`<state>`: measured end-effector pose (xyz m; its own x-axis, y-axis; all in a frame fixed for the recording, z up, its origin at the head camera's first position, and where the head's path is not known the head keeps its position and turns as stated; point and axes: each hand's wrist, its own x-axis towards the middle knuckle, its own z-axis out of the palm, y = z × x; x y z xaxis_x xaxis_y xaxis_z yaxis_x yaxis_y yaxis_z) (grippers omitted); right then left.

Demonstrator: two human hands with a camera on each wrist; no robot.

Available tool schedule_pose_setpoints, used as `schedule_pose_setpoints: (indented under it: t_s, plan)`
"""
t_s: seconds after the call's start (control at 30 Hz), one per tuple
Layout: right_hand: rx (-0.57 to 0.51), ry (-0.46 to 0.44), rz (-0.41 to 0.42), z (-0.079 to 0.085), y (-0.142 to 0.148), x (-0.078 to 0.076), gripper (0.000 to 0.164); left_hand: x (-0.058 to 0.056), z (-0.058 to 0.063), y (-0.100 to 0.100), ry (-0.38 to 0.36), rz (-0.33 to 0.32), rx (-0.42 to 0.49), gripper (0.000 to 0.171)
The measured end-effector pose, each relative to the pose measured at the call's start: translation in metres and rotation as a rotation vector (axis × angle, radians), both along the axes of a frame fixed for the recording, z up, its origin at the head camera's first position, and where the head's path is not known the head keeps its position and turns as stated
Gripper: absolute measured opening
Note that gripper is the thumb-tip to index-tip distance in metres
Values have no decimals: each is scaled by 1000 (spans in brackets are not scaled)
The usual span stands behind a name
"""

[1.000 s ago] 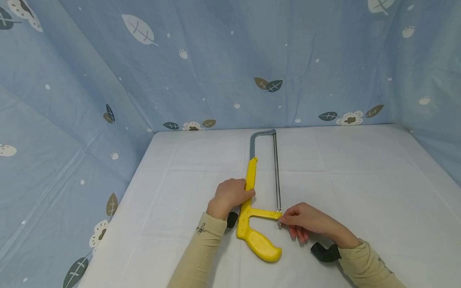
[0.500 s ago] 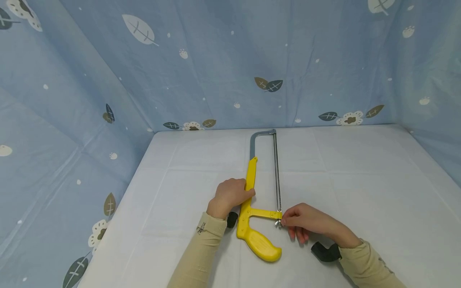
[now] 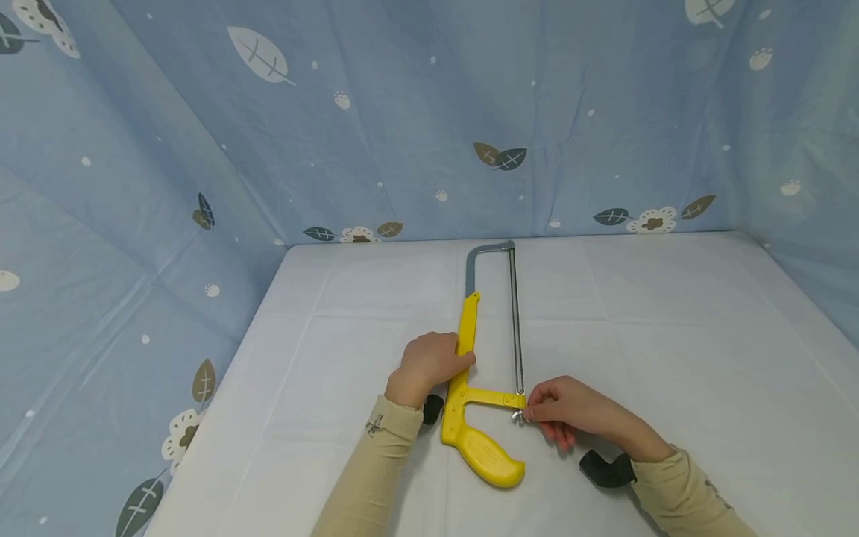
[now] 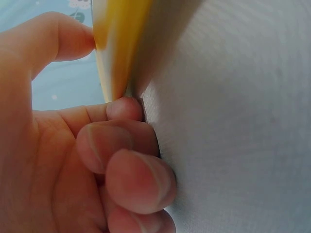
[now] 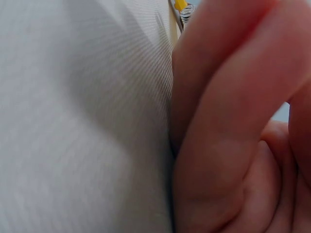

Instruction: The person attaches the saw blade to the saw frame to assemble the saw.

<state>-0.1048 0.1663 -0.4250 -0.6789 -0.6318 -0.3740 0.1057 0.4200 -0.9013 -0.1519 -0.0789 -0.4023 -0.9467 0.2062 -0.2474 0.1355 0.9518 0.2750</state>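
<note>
A hacksaw (image 3: 486, 455) with a yellow handle and grey front frame lies flat on the white-covered table, its handle toward me. My left hand (image 3: 429, 365) grips the yellow frame bar, thumb on one face and fingertips at its lower edge, as the left wrist view shows. The blade (image 3: 516, 321) runs along the saw's right side. At its near end, just below the yellow crosspiece, sits a small metal wing nut (image 3: 518, 416). The thumb and forefinger of my right hand (image 3: 570, 406) pinch at this nut. In the right wrist view, fingers hide most of it, and a threaded bolt (image 5: 186, 14) shows beyond them.
The white cloth (image 3: 705, 358) covers the tabletop on both sides of the saw. A blue patterned curtain (image 3: 403, 112) hangs behind and at the sides. Black camera mounts (image 3: 606, 470) sit at both wrists, close over the cloth.
The wing nut has turned, its wings now showing at a different angle. My right fingers have shifted slightly around it. The left hand and the saw have stayed in place.
</note>
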Motion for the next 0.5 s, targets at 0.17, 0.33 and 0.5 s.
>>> schedule_pose_setpoints:
  t_s: [0.17,0.33,0.5]
  plan:
    - [16,-5,-2,0,-1,0,28,0,0,0,-8,-1,0,30]
    - [32,-16,-9,2,-1,1,31,0,1,0,-3,1,3,30]
    - [38,-32,-13,4,-2,2,33,0,0,1,-3,-1,5,30]
